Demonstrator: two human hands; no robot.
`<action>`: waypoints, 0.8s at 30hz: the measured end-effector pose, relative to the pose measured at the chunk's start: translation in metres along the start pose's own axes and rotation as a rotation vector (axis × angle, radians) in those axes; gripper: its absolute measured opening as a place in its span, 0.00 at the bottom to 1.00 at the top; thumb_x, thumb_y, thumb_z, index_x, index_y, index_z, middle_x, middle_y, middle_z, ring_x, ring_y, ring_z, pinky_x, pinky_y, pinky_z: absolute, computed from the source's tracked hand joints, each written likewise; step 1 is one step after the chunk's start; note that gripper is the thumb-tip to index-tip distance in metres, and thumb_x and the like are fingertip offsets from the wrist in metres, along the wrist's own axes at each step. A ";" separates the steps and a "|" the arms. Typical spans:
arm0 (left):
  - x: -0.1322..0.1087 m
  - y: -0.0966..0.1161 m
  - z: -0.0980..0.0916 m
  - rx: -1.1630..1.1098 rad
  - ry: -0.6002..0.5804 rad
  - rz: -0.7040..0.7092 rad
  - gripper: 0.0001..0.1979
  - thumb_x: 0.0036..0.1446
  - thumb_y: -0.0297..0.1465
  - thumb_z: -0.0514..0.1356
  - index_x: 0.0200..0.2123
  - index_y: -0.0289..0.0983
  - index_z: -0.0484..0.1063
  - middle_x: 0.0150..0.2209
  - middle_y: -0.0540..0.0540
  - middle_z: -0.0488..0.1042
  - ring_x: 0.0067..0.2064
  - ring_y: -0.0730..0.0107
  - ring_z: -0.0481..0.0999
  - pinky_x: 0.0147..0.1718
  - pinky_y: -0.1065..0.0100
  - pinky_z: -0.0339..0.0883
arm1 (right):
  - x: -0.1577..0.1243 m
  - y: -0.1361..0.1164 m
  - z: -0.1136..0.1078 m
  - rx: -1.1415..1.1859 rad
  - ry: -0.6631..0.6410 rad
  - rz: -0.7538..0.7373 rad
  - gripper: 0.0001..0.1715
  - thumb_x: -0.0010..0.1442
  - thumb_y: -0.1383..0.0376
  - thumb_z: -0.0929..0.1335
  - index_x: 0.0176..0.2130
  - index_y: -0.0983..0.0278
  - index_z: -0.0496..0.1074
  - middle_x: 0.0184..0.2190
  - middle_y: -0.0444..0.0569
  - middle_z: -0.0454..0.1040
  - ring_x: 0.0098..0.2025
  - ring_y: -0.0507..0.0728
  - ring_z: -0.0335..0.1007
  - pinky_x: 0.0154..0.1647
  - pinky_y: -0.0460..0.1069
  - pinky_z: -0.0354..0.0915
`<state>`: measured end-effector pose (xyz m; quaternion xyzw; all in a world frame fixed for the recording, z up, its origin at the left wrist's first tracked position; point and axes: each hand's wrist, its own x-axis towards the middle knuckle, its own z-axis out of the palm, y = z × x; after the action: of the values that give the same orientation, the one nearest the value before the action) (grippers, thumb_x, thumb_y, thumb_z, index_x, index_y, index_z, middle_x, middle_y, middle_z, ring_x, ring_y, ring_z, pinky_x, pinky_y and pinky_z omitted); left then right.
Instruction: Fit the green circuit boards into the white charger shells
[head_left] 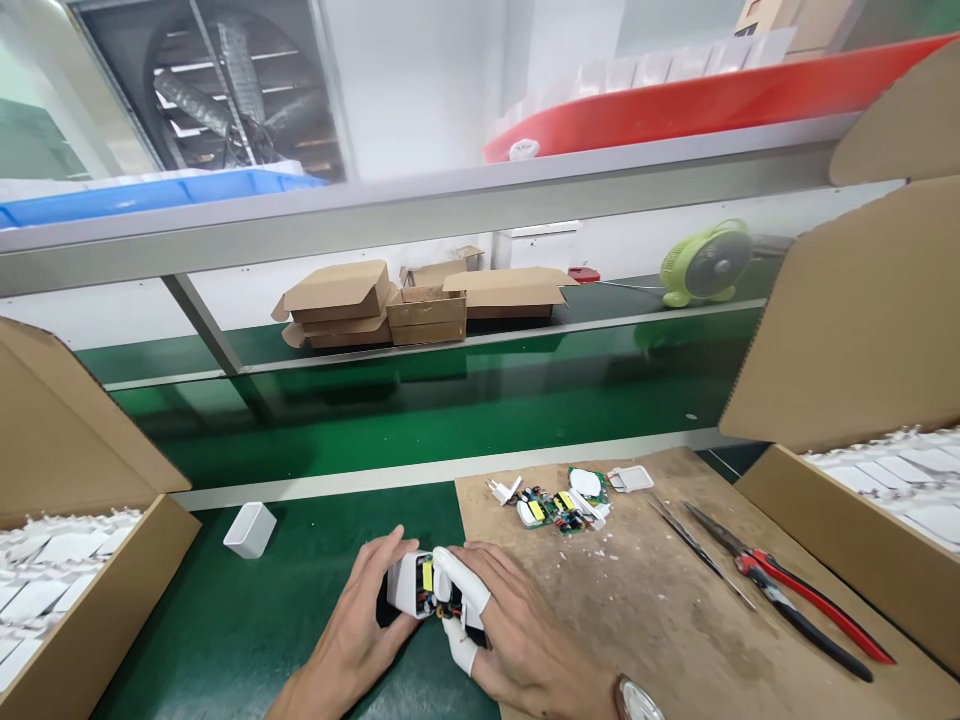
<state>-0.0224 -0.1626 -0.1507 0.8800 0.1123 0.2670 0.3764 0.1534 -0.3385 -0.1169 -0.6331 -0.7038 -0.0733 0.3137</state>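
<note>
My left hand (pixel 349 615) is closed around a white plastic charger housing (pixel 403 585), thumb below and fingers above. A small circuit board (pixel 428 577) with a yellow-wrapped component shows at the housing's open side. My right hand (pixel 529 625), with white covers on its thumb and a finger, grips the circuit board from the right. How deep the board sits in the housing cannot be made out. Another white housing (pixel 250 530) stands on the green surface to the left. Several circuit boards (pixel 559 508) lie in a group beyond my right hand, beside a white cover (pixel 631 479).
Tweezers (pixel 701 550) and red-black handled snips (pixel 787 590) lie on the brown board (pixel 637 640) at right. Open cartons of white parts stand left (pixel 146 580) and right (pixel 847 540). A shelf beam (pixel 450 205) crosses above; a green fan (pixel 705 265) stands behind.
</note>
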 end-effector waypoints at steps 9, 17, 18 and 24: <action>0.000 0.001 0.001 -0.006 0.013 0.024 0.39 0.71 0.33 0.64 0.76 0.56 0.47 0.63 0.42 0.75 0.65 0.52 0.73 0.63 0.46 0.74 | -0.006 0.002 0.005 -0.005 -0.008 -0.013 0.39 0.57 0.76 0.65 0.67 0.73 0.61 0.64 0.66 0.71 0.66 0.70 0.68 0.71 0.67 0.67; 0.000 0.002 0.005 -0.014 0.013 0.076 0.38 0.72 0.36 0.63 0.76 0.54 0.47 0.61 0.41 0.77 0.63 0.53 0.76 0.62 0.47 0.75 | -0.005 0.001 0.009 -0.022 0.016 -0.047 0.44 0.66 0.73 0.67 0.75 0.72 0.51 0.63 0.68 0.74 0.65 0.69 0.71 0.71 0.67 0.68; 0.001 0.002 0.005 -0.016 0.005 0.074 0.38 0.72 0.36 0.63 0.76 0.54 0.47 0.62 0.41 0.77 0.63 0.52 0.76 0.62 0.47 0.75 | -0.004 0.001 0.009 -0.004 0.009 -0.037 0.45 0.68 0.71 0.68 0.76 0.71 0.50 0.64 0.68 0.73 0.67 0.68 0.70 0.71 0.66 0.68; -0.001 0.004 0.003 0.005 -0.134 0.017 0.44 0.69 0.35 0.65 0.77 0.54 0.42 0.68 0.39 0.71 0.68 0.45 0.71 0.65 0.39 0.70 | 0.002 -0.005 -0.004 0.297 0.028 0.203 0.37 0.73 0.49 0.70 0.72 0.61 0.62 0.62 0.61 0.75 0.62 0.65 0.75 0.64 0.60 0.75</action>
<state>-0.0220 -0.1676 -0.1495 0.8978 0.0801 0.2103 0.3784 0.1503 -0.3396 -0.1116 -0.6467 -0.6348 0.0547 0.4193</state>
